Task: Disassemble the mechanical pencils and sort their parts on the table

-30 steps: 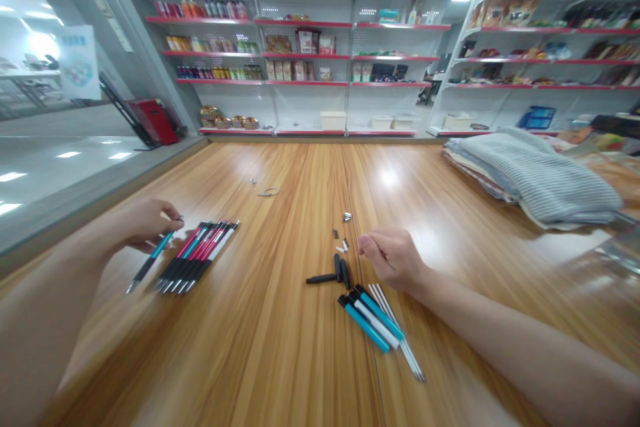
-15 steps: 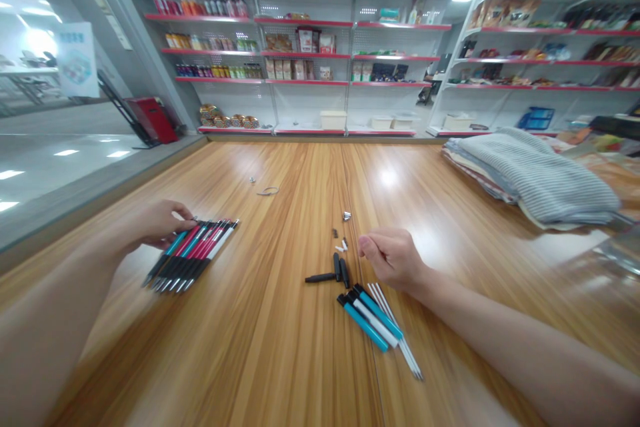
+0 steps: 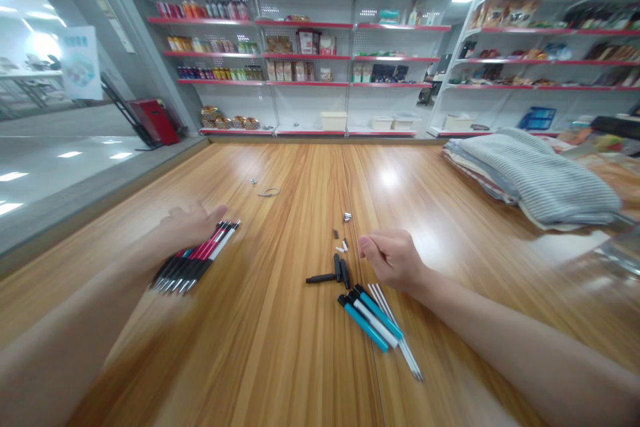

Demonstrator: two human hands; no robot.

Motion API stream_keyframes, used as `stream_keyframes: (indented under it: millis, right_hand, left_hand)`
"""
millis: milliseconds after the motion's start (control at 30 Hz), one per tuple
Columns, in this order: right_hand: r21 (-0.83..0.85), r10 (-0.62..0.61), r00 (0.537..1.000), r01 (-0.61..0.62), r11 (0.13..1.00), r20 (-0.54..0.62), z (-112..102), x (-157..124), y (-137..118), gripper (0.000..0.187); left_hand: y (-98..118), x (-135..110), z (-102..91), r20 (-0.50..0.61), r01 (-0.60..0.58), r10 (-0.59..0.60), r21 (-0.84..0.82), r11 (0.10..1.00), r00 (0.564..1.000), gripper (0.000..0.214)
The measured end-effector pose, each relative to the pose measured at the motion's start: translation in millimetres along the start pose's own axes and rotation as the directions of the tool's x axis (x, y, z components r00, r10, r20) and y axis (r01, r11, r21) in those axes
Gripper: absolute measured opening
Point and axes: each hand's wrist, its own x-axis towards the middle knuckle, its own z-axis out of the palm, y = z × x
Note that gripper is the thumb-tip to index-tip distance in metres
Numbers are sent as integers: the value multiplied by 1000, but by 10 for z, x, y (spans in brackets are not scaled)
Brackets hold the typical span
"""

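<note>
My left hand (image 3: 187,227), somewhat blurred, is over the left part of a row of assembled pens (image 3: 200,253). Its thumb is stretched out and its fingers point away to the left, so part of the row is hidden. Red, white and blue-green barrels with black grips lie side by side, silver tips toward me. My right hand (image 3: 393,257) rests on the table as a loose fist, with nothing seen in it. Near it lie blue-green and white pen barrels (image 3: 373,320), thin white refills (image 3: 400,337), black grips (image 3: 341,270), and small white, dark and silver parts (image 3: 347,217).
A ring-shaped wire (image 3: 269,192) and a small silver piece (image 3: 253,181) lie farther back on the wooden table (image 3: 280,333). Folded striped cloth (image 3: 535,173) is stacked at the right. Stocked shelves (image 3: 305,57) stand beyond the table's far edge.
My left hand has left the upper end of the pen row, its fingers straightening as it passes over the left pens. That end of the row seems shifted slightly right. My right hand stays put.
</note>
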Motion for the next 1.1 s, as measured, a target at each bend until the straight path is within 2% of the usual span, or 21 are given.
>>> stream_keyframes:
  millis: [67, 133, 267, 500, 867, 1100]
  right_hand:
    - [3, 1, 1000, -1, 1000, 2, 1, -5, 5, 43]
    - [10, -1, 1000, 1, 1000, 7, 6, -10, 13, 43]
    - [27, -1, 1000, 0, 1000, 24, 19, -12, 22, 40]
    - [30, 21, 998, -23, 999, 52, 3, -6, -4, 40]
    - [26, 49, 998, -49, 998, 26, -3, -10, -4, 46]
    - [89, 172, 985, -174, 981, 25, -37, -4, -1, 49]
  left_hand:
    - [130, -130, 110, -41, 68, -68, -2, 998, 997, 83]
    - [222, -238, 211, -70, 70, -71, -25, 997, 995, 79]
    - [272, -340, 311, -51, 68, -73, -92, 993, 996, 73]
    - [222, -367, 270, 14, 51, -49, -145, 988, 999, 58]
    - [217, -394, 283, -16, 58, -61, -154, 986, 998, 55]
    - [217, -405, 291, -21, 41, -45, -147, 988, 999, 59]
